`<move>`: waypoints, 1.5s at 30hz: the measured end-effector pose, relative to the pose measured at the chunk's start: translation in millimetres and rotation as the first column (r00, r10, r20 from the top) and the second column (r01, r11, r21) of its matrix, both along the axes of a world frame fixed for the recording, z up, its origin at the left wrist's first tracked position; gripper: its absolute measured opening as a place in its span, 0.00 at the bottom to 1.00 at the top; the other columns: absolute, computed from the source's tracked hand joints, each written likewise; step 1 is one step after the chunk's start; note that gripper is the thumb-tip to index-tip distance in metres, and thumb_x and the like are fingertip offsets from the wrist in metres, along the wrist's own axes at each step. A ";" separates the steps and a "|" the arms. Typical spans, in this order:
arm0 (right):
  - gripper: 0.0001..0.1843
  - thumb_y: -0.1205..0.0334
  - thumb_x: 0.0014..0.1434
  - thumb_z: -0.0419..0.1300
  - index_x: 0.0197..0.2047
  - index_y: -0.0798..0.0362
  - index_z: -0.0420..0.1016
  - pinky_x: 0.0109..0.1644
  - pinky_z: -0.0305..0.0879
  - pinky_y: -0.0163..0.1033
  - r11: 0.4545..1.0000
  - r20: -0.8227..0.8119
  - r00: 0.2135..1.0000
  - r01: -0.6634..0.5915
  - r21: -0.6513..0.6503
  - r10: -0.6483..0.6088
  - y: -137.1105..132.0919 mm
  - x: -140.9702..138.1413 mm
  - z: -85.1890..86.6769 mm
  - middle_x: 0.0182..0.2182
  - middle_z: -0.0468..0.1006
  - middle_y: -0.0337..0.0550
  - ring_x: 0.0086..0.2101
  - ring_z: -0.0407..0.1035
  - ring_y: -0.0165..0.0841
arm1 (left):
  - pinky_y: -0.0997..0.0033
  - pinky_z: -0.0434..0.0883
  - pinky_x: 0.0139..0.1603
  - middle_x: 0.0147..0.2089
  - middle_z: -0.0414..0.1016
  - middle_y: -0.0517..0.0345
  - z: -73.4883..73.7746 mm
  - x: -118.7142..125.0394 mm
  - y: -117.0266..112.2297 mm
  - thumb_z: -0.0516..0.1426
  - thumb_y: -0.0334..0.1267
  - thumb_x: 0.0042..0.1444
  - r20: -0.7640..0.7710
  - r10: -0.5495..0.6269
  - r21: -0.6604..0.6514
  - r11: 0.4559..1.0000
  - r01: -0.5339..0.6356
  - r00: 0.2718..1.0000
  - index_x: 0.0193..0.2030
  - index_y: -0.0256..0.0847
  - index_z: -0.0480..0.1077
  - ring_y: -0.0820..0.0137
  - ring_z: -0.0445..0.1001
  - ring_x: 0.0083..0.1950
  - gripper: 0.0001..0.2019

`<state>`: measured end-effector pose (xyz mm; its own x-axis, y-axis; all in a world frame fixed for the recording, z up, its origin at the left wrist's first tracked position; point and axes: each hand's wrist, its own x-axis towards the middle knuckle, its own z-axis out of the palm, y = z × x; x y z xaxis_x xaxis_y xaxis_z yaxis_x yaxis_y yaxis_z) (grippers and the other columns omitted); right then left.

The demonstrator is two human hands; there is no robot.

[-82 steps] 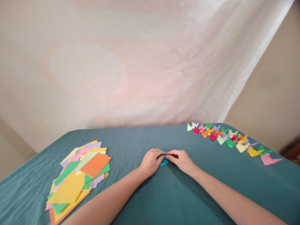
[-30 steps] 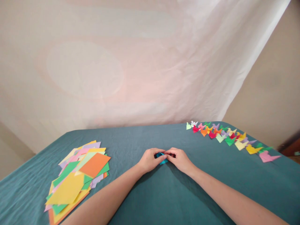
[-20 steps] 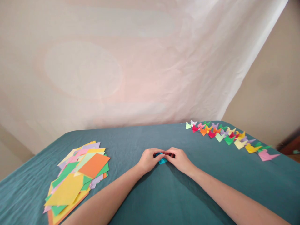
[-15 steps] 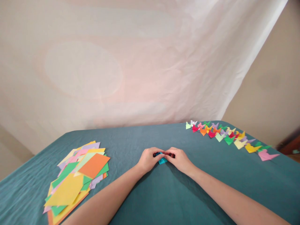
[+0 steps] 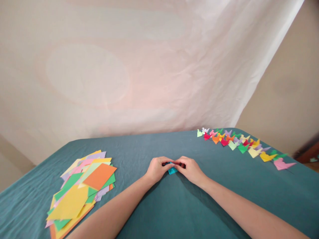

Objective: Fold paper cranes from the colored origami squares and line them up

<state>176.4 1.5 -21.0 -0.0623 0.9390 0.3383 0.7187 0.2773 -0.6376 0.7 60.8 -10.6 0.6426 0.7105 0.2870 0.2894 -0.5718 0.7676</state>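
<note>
A small folded piece of blue origami paper (image 5: 172,170) is pinched between my two hands at the middle of the table. My left hand (image 5: 159,167) grips it from the left, thumb in front and fingers behind. From the other side my right hand (image 5: 187,167) holds it the same way, its fingertips meeting those of my left. The paper's upper part is largely hidden by my thumbs and fingers, so its exact folds cannot be made out.
On the left lies a loose pile of coloured paper squares (image 5: 99,177). Rows of folded paper cranes (image 5: 254,151) in several colours stand at the right. A dark green cloth (image 5: 149,146) covers the table, and a pale sheet (image 5: 154,73) hangs behind it.
My hands stay almost still on the blue paper, with only a very slight shift of the fingers. The whole view has drifted slightly.
</note>
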 end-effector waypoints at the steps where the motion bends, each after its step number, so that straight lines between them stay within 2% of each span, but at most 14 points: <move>1: 0.12 0.56 0.58 0.56 0.37 0.51 0.78 0.32 0.60 0.33 1.000 0.001 1.000 0.000 0.002 0.000 0.0 -0.1 0.0 0.28 0.73 0.41 0.28 0.66 0.30 | 0.75 0.68 0.41 0.39 0.77 0.58 0.3 0.0 0.0 0.56 0.40 0.55 0.003 -0.001 -0.004 1.000 0.001 1.000 0.40 0.42 0.76 0.70 0.73 0.39 0.10; 18: 0.10 0.57 0.57 0.56 0.36 0.50 0.78 0.32 0.61 0.34 1.000 0.034 0.999 0.015 0.013 -0.016 -0.8 0.3 0.5 0.28 0.73 0.40 0.28 0.67 0.30 | 0.73 0.69 0.45 0.39 0.78 0.58 1.1 0.4 -0.9 0.55 0.41 0.55 0.023 -0.016 -0.035 0.999 0.016 1.000 0.39 0.42 0.76 0.68 0.75 0.41 0.10; 37: 0.08 0.63 0.56 0.56 0.35 0.50 0.77 0.33 0.61 0.34 0.999 0.045 0.999 0.018 0.033 -0.019 -0.8 1.1 -3.1 0.29 0.73 0.40 0.29 0.67 0.30 | 0.74 0.68 0.46 0.40 0.77 0.59 2.3 1.9 -4.5 0.56 0.36 0.55 -0.029 -0.002 0.088 0.996 0.005 1.000 0.40 0.43 0.75 0.69 0.74 0.42 0.09; 45: 0.13 0.73 0.51 0.53 0.36 0.51 0.76 0.34 0.61 0.34 0.999 0.028 1.000 0.004 0.040 -0.005 -2.5 2.0 -3.5 0.30 0.72 0.40 0.29 0.66 0.30 | 0.74 0.67 0.46 0.40 0.76 0.59 4.1 1.6 -7.6 0.56 0.34 0.54 -0.083 0.013 0.174 0.985 0.002 0.996 0.39 0.44 0.75 0.69 0.73 0.42 0.09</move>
